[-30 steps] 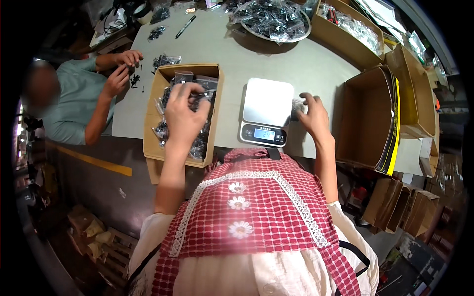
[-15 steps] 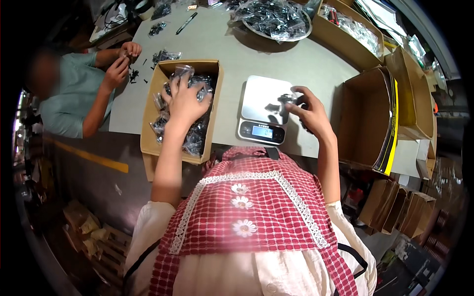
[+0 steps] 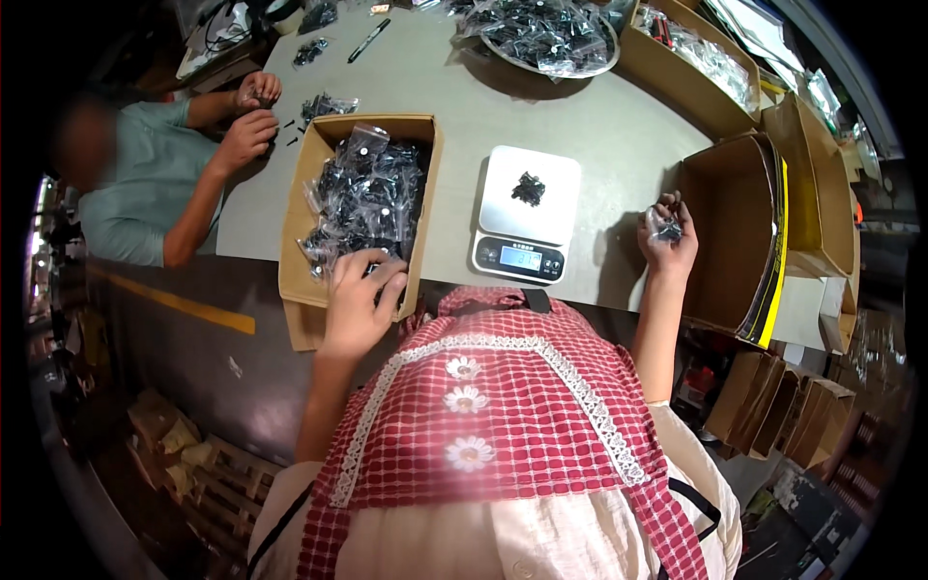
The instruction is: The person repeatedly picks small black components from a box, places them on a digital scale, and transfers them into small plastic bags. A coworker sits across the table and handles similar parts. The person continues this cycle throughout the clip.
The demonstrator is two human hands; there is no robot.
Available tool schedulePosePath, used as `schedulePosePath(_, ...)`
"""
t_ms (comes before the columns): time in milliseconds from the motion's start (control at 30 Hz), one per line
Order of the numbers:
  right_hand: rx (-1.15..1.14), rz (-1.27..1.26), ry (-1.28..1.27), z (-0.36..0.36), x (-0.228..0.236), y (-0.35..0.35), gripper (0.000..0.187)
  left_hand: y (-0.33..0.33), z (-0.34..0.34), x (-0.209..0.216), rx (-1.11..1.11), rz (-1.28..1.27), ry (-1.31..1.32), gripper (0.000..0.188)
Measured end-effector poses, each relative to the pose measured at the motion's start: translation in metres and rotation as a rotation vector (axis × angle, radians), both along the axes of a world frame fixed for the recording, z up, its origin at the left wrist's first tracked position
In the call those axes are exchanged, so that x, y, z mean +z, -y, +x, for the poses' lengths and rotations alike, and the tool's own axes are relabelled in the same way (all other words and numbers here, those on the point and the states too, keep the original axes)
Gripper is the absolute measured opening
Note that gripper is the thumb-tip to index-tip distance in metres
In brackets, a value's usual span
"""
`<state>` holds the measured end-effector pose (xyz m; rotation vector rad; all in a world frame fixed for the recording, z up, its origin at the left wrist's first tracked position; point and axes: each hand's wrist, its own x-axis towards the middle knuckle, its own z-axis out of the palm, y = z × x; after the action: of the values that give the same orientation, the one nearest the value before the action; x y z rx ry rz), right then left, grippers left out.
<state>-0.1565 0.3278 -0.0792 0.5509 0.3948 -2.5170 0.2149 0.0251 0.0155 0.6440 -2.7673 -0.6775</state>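
Note:
My left hand [image 3: 360,304] is at the near end of a cardboard box [image 3: 428,184], fingers bent and thumb apart, over small clear bags of dark parts [image 3: 372,188]. I see nothing gripped in it. To the right, beside a larger open carton [image 3: 720,208], my right hand [image 3: 669,242] is turned palm up. Its curled fingers hold a small clear plastic bag [image 3: 667,229] with something dark in it. Between my hands stands a digital kitchen scale [image 3: 498,217] with a lit display. A small pile of black parts [image 3: 528,188] lies on its plate.
At the left, a co-worker's hands [image 3: 253,126] handle small pieces near a few loose dark parts. Farther back are a round tray [image 3: 615,60] heaped with bagged parts, a marker pen [image 3: 369,41] and a long carton [image 3: 633,58] of clear bags.
My right hand has moved right, off the scale towards the large carton. The black pile now shows uncovered on the plate. My left hand has drawn back to the box's near end.

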Motion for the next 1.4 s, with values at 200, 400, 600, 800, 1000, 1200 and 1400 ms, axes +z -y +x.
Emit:
schedulePosePath(200,0.036,-0.069,-0.002,0.014,0.04,0.02,0.034,0.012,-0.031,0.029,0.151,-0.052,-0.281,0.022)
schedulePosePath(400,0.236,0.373,-0.412,0.025,0.076,0.05,0.049,-0.002,-0.122,0.009,-0.057,-0.069,-0.256,0.04)
schedulePosePath(600,0.419,0.772,-0.738,0.042,0.083,0.065,0.021,-0.046,-0.204,-0.049,-0.288,-0.136,-0.117,0.042)
schedulePosePath(800,0.774,1.506,-1.317,0.036,0.065,0.095,0.059,-0.029,-0.202,-0.035,-0.149,-0.066,0.075,0.031)
schedulePosePath(1000,0.168,1.571,-1.684,-0.059,0.058,0.155,0.069,0.013,-0.112,0.016,0.118,-0.112,-0.253,0.027)
schedulePosePath(1200,0.157,1.81,-1.911,-0.115,0.066,0.273,0.086,0.015,-0.033,0.006,0.346,-0.211,-0.124,0.05)
schedulePosePath(1400,0.266,1.77,-2.305,-0.072,0.043,0.414,0.078,0.007,-0.019,-0.023,0.455,-0.12,-0.138,0.05)
